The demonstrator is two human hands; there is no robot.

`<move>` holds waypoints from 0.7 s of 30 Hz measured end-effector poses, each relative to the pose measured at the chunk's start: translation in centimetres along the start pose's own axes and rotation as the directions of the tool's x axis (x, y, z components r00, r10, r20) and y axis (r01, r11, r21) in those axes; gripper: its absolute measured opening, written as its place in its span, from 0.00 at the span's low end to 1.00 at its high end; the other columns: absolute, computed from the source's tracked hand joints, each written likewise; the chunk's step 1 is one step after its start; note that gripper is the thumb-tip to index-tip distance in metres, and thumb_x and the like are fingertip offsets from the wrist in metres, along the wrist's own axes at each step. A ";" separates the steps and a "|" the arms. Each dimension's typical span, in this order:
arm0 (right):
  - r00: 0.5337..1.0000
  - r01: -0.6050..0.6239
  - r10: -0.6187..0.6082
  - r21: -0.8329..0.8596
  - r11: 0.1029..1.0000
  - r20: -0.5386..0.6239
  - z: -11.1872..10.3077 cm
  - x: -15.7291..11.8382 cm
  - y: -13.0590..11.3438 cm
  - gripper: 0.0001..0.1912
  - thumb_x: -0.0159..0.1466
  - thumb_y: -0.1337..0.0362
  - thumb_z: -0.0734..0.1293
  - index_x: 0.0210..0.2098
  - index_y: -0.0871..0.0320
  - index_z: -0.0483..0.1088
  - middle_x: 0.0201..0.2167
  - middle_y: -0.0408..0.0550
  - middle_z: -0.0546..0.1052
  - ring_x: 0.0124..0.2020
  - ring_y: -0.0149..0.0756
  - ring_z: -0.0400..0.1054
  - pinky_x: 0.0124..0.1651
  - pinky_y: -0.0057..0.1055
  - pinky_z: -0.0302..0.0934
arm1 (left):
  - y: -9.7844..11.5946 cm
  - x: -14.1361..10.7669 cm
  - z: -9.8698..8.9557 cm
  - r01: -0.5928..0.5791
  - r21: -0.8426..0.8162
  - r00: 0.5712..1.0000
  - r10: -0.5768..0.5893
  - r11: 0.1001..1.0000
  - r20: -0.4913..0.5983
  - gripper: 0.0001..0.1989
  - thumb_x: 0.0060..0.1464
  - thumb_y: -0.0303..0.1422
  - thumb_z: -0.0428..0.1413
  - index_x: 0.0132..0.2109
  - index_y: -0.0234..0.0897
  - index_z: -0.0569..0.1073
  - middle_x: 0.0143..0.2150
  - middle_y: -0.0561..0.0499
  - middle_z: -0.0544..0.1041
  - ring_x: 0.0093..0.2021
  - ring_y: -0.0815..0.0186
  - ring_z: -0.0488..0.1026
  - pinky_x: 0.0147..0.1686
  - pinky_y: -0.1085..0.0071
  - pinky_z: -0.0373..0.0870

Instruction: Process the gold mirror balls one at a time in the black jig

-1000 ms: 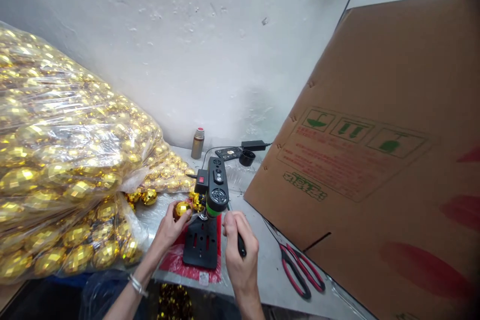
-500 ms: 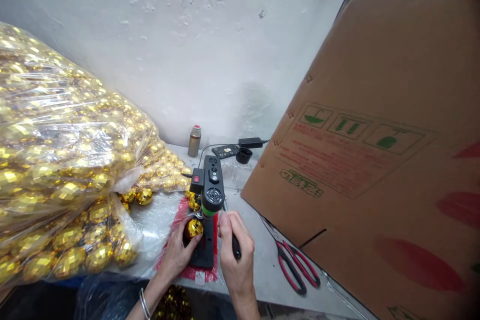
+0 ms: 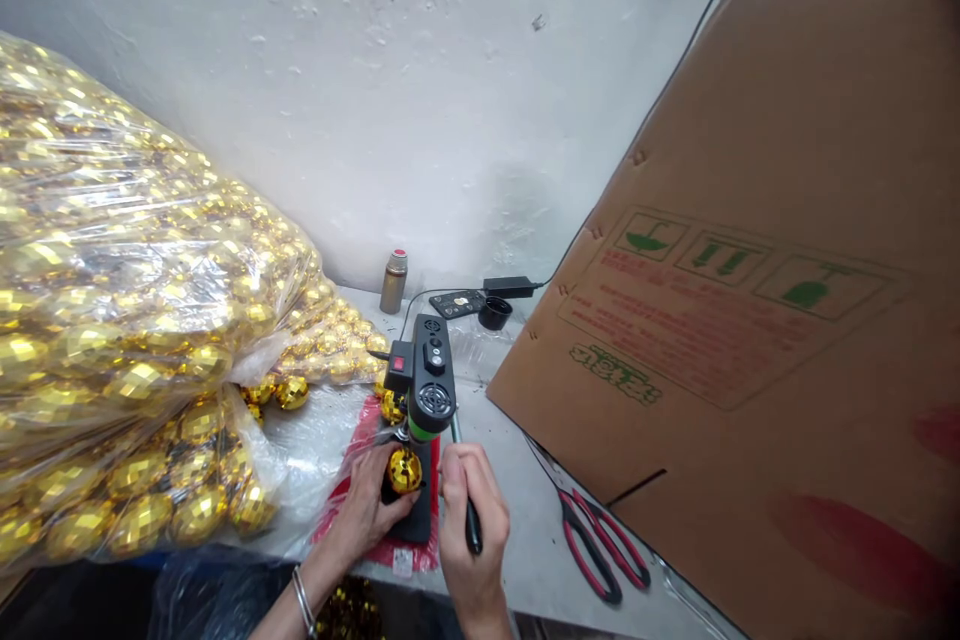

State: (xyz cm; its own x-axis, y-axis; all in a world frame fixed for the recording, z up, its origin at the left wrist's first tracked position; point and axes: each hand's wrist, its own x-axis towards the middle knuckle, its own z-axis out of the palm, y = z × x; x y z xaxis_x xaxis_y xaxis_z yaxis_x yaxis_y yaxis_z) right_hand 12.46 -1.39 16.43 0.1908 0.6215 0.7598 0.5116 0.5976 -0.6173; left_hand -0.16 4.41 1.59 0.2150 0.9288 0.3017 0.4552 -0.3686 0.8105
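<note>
A gold mirrored ball [image 3: 405, 471] sits between the thumb and fingers of my left hand [image 3: 365, 505], below the head of a small black bench drill [image 3: 433, 375] with a green ring. My right hand [image 3: 472, 520] is closed around the black-gripped lever [image 3: 473, 527] at the drill's right side; its metal rod runs up toward the drill. A black base plate [image 3: 412, 523] lies under the ball, on a red plastic sheet [image 3: 379, 552]. Another gold ball rests just behind the drill head, partly hidden.
A big clear bag of gold balls [image 3: 150, 320] fills the left side. To the right lean a tall cardboard box [image 3: 720, 250] and red-black scissors [image 3: 600, 545]. A flask [image 3: 394, 282], a phone [image 3: 456, 304], a black cup [image 3: 495, 313] and a power adapter [image 3: 508, 287] stand behind.
The view has shifted slightly. My left hand and the gold ball sit a little lower and nearer relative to the drill head. My right hand keeps its grip on the lever.
</note>
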 end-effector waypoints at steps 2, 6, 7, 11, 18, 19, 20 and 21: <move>0.998 0.066 -0.066 -0.005 0.998 -0.021 0.3 -0.8 0.8 0.13 0.71 0.73 0.55 0.33 0.55 0.64 0.27 0.42 0.67 0.28 0.29 0.64 0.31 0.24 0.61 | 0.1 0.0 -0.1 0.012 0.000 1.000 -0.012 1.000 0.012 0.27 0.51 0.38 0.63 0.58 0.39 0.72 0.55 0.39 0.78 0.57 0.45 0.73 0.58 0.46 0.68; 0.994 0.087 -0.090 -0.038 0.995 -0.069 1.0 -2.1 2.0 0.14 0.71 0.73 0.55 0.32 0.55 0.63 0.27 0.42 0.67 0.27 0.30 0.64 0.29 0.25 0.60 | 0.5 -0.1 -0.3 0.035 -0.017 0.999 -0.034 0.999 0.031 0.26 0.51 0.38 0.63 0.58 0.39 0.72 0.54 0.40 0.78 0.56 0.46 0.73 0.57 0.46 0.68; 0.994 0.074 -0.078 -0.046 0.996 -0.082 1.1 -2.3 2.1 0.14 0.71 0.73 0.55 0.31 0.55 0.63 0.27 0.42 0.67 0.27 0.30 0.64 0.29 0.26 0.59 | 0.6 -0.1 -0.3 0.037 -0.023 0.999 -0.037 0.999 0.033 0.26 0.51 0.38 0.63 0.58 0.40 0.72 0.54 0.40 0.78 0.55 0.46 0.73 0.57 0.46 0.68; 0.992 0.042 -0.048 -0.061 0.997 -0.113 1.4 -2.8 2.5 0.15 0.72 0.71 0.55 0.30 0.54 0.63 0.27 0.42 0.67 0.25 0.30 0.63 0.27 0.27 0.57 | 0.7 -0.1 -0.2 0.058 -0.047 0.998 -0.057 0.997 0.037 0.26 0.52 0.39 0.63 0.57 0.41 0.72 0.53 0.41 0.78 0.55 0.46 0.73 0.57 0.46 0.68; 0.991 0.029 -0.032 -0.026 0.999 -0.127 1.7 -3.5 3.4 0.14 0.72 0.70 0.55 0.30 0.54 0.62 0.28 0.42 0.68 0.28 0.31 0.64 0.32 0.28 0.59 | 0.8 -0.1 -0.1 0.076 -0.056 0.997 -0.074 0.996 0.039 0.25 0.52 0.38 0.63 0.57 0.41 0.72 0.53 0.41 0.77 0.56 0.46 0.72 0.57 0.46 0.67; 0.991 0.026 -0.029 -0.020 0.999 -0.128 1.7 -3.6 3.5 0.14 0.72 0.70 0.55 0.30 0.54 0.62 0.28 0.42 0.68 0.28 0.31 0.64 0.33 0.28 0.59 | 0.9 -0.1 -0.2 0.078 -0.055 0.996 -0.076 0.995 0.040 0.25 0.51 0.38 0.63 0.57 0.41 0.72 0.53 0.41 0.77 0.56 0.46 0.72 0.57 0.46 0.67; 0.991 0.022 -0.024 -0.015 1.000 -0.129 1.7 -3.7 3.6 0.14 0.72 0.70 0.55 0.30 0.54 0.63 0.28 0.42 0.68 0.29 0.31 0.65 0.33 0.28 0.59 | 1.0 -0.1 -0.3 0.080 -0.054 0.996 -0.078 0.995 0.044 0.25 0.51 0.38 0.63 0.57 0.40 0.72 0.53 0.41 0.77 0.55 0.46 0.72 0.57 0.46 0.67; 0.991 0.020 -0.021 -0.011 1.000 -0.131 1.8 -3.8 3.7 0.14 0.72 0.70 0.56 0.31 0.54 0.63 0.28 0.42 0.69 0.29 0.31 0.65 0.34 0.29 0.59 | 1.1 -0.1 -0.3 0.082 -0.054 0.996 -0.080 0.995 0.045 0.25 0.51 0.38 0.63 0.56 0.40 0.72 0.53 0.41 0.77 0.55 0.46 0.72 0.57 0.46 0.67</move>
State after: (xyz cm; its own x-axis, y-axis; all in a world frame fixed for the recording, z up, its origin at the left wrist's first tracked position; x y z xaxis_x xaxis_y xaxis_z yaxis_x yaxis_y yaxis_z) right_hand 12.13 -0.65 10.92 0.2879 0.5372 0.7928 0.5245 0.6042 -0.5999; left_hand 0.05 3.97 2.58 0.2170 0.9526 0.2132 0.4239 -0.2887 0.8585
